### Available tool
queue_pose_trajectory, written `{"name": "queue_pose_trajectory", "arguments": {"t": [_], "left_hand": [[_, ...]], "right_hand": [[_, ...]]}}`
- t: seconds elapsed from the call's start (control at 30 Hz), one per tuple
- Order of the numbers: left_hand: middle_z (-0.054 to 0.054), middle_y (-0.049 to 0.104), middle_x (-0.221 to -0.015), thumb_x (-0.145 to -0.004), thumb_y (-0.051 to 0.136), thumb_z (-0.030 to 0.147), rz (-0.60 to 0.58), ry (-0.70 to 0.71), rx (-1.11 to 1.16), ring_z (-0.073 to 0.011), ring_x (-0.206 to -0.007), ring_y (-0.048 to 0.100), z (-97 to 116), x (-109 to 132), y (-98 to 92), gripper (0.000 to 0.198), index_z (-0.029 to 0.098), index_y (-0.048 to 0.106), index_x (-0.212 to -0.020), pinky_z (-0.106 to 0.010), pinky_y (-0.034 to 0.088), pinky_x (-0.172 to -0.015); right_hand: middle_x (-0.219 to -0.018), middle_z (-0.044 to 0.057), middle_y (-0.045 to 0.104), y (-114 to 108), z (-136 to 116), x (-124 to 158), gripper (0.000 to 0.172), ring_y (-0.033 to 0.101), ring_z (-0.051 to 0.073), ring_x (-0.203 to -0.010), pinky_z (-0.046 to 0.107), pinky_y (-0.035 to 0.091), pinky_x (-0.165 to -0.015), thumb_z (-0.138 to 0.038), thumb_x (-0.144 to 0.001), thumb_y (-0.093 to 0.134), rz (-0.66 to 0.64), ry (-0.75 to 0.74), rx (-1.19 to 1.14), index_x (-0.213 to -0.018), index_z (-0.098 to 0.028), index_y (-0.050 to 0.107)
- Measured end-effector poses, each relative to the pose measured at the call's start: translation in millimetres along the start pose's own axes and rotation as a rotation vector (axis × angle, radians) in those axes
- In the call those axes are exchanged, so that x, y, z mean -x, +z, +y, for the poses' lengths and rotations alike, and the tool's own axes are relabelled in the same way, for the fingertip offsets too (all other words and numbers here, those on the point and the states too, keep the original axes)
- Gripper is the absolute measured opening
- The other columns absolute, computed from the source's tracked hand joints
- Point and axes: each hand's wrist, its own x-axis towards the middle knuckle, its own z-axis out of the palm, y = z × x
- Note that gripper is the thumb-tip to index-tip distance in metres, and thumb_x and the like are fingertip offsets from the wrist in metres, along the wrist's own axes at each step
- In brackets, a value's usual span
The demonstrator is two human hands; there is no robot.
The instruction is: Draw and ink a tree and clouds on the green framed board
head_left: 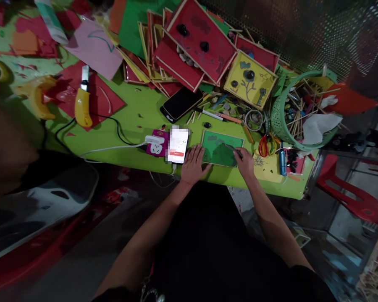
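A green panel [214, 157] with a thin light wooden frame and dark drawn shapes lies near the table's front edge. My right hand [246, 164] is closed round a dark pen [229, 147], whose tip is over the upper middle of the panel. At the panel's left edge my left hand [192, 164] lies flat with its fingers apart, holding nothing. Just left of it is a lit phone [178, 146] with a cable at its bottom end. A small black stone [207, 125] sits above the panel.
Framed red panels [204, 42] and a yellow one [251, 79] are piled behind. At right stand a green basket [279, 119] of sticks and scissors [263, 146]. Leftward are a purple socket block [157, 144], a yellow cutter [82, 107], a glue gun [39, 96] and a person's blurred shape.
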Motion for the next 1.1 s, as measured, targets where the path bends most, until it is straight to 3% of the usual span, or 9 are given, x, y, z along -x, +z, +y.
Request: {"name": "queue_pose_trajectory", "arguments": {"t": [0.13,0.43,0.73,1.1], "left_hand": [[-0.018,0.037,-0.165,-0.100,0.049,0.053,0.005,0.000,-0.002,-0.0322,-0.156,0.030,0.0,-0.5,-0.1,0.077,0.010,0.031,-0.161,-0.052,0.027,-0.127],[-0.016,0.035,-0.166,-0.099,0.049,0.053,0.026,0.012,0.011,-0.0329,-0.156,0.030,-0.5,0.6,1.1,0.080,0.013,0.024,-0.164,-0.054,0.027,-0.127],[-0.018,0.038,-0.164,-0.100,0.048,0.056,0.026,0.010,-0.013,-0.0329,-0.155,0.032,-0.4,-0.1,2.0,0.078,0.011,0.030,-0.161,-0.052,0.028,-0.126],[-0.018,0.035,-0.166,-0.100,0.046,0.055,0.000,0.007,-0.006,-0.0323,-0.156,0.028,-0.3,-0.3,0.2,0.078,0.012,0.026,-0.163,-0.051,0.025,-0.127]], "right_hand": [[-0.101,0.011,0.076,-0.5,0.5,-1.4,0.036,0.069,0.028,-0.093,0.040,0.052,-0.082,-0.050,-0.102,0.047,0.010,0.004,0.007,-0.105,-0.022,0.070],[-0.099,0.010,0.076,4.5,-0.5,-4.7,0.035,0.069,0.027,-0.091,0.039,0.053,-0.082,-0.049,-0.101,0.048,0.017,-0.003,-0.003,-0.105,-0.022,0.070],[-0.098,0.010,0.075,-0.1,-1.6,-1.1,0.033,0.068,0.026,-0.089,0.038,0.052,-0.080,-0.047,-0.102,0.048,0.005,0.007,0.008,-0.104,-0.022,0.069],[-0.099,0.011,0.075,0.9,-1.5,-2.1,0.033,0.068,0.027,-0.091,0.039,0.052,-0.082,-0.046,-0.101,0.049,0.011,0.016,-0.007,-0.105,-0.021,0.069]]}}
